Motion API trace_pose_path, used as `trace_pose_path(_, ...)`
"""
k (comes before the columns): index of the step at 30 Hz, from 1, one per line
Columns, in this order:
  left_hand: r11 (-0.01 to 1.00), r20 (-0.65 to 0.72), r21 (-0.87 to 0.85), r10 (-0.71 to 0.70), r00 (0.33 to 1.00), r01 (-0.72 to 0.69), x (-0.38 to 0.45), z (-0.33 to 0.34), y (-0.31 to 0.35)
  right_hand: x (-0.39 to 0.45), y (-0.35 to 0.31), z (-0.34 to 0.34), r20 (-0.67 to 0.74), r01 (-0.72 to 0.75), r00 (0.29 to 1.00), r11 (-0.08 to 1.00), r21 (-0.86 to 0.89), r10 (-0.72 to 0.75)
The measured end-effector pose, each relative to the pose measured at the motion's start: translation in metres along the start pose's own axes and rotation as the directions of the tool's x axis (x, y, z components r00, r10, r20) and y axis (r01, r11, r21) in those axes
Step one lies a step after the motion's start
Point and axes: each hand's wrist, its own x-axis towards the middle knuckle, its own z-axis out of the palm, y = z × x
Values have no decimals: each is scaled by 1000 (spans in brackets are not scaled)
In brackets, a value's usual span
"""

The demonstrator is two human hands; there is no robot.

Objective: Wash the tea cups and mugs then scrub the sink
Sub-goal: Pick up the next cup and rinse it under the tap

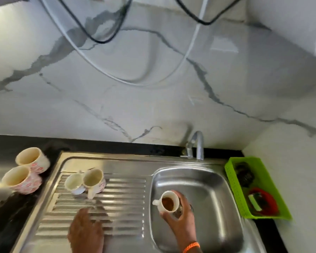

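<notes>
While the right hand curls round a tea-stained cup above the sink, presumably so dregs fall in the basin, the left hand rests loose-fingered on the drainboard near two waiting cups.

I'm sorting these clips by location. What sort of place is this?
Most likely a home kitchen: a steel sink with a ribbed draining board and tap, set in a dark counter under a marble-look wall, with used cups waiting.

Two cups on drainboard
</notes>
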Motion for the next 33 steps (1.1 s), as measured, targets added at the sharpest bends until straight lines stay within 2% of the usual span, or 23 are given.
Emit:
trace_pose_path(2, 973, 69, -156, 184, 980, -172, -18, 15, 57, 16, 13, -26, -74, -21, 997, 1000, -14, 20)
trace_pose_path(4, 896, 131, -333, 353, 926, -295, -30, 25, 117, 36, 24, -50, -131, -35, 991, 999, -6, 34)
trace_pose_path(6, 835, 211, -474, 415, 885, -278, -37, 32, 181, 59, 31, -72, -151, -52, 987, 999, 5, 52)
trace_pose_path(9, 755, 438, -655, 348, 829, 29, -36, 41, 269, 100, 35, -100, -158, -41, 987, 999, -1, 40)
trace_pose_path(12, 638, 582, -691, 214, 784, 339, -23, 58, 331, 136, 33, -117, -134, 8, 991, 999, -32, -12)
trace_pose_path(16, 550, 700, -632, 103, 707, 546, -4, 77, 376, 170, 32, -127, -96, 122, 986, 986, -118, -133)
trace_pose_path(20, 493, 730, -606, 32, 683, 624, 11, 84, 392, 193, 24, -127, -36, 204, 977, 971, -128, -210)
trace_pose_path(26, 458, 680, -642, -31, 732, 615, 29, 81, 397, 217, 22, -113, 21, 242, 970, 963, -117, -241)
trace_pose_path(30, 462, 635, -658, -85, 768, 595, 42, 83, 399, 219, 15, -105, 90, 222, 972, 973, -58, -216)
trace_pose_path(33, 470, 641, -616, -167, 750, 631, 44, 82, 394, 214, 18, -99, 129, 173, 977, 985, -11, -170)
